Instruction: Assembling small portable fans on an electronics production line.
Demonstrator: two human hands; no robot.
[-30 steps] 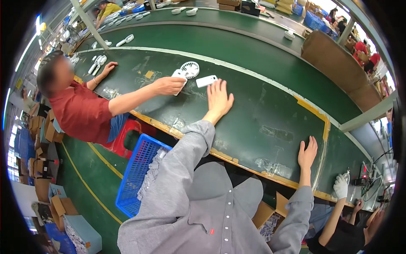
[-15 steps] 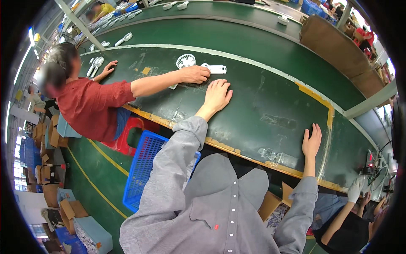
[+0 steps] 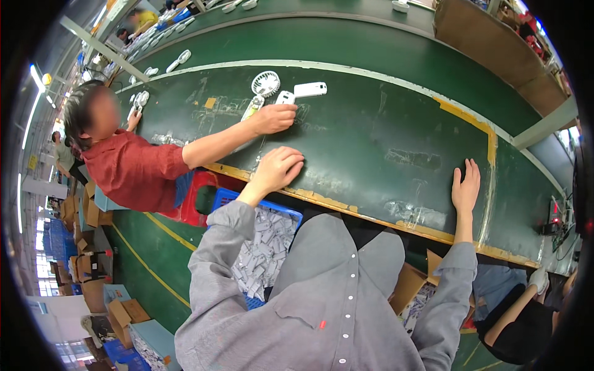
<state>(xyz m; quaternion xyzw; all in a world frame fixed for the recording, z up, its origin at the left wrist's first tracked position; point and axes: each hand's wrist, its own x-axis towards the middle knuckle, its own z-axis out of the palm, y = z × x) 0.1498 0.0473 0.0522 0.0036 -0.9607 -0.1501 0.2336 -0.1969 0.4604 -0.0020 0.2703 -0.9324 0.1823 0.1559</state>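
My left hand [image 3: 276, 169] is over the near edge of the green worktable [image 3: 359, 145], its fingers loosely bent and nothing visible in them. My right hand [image 3: 466, 187] rests on the tabletop at the right, fingers stretched out and empty. Beyond my left hand lies a white handheld fan [image 3: 266, 84] with a round grille; its handle [image 3: 253, 108] looks opened up and partly shows green inside. A co-worker's hand [image 3: 276, 117] reaches to a small white plastic piece [image 3: 286, 98] beside it. A longer white plastic cover [image 3: 310, 89] lies just right of that piece.
Under my left arm stands a blue basket [image 3: 226, 196] with many small grey-white parts [image 3: 263, 247]. A co-worker in a red shirt [image 3: 133, 173] sits at the left on a red stool [image 3: 197, 196]. An open cardboard box [image 3: 408, 287] is below the table. Metal posts [image 3: 547, 123] flank the conveyor [image 3: 346, 49].
My left hand has drawn back from beside the fan parts toward the near edge. The co-worker's near hand has shifted, exposing the small white piece; their other hand is now at the white fans.
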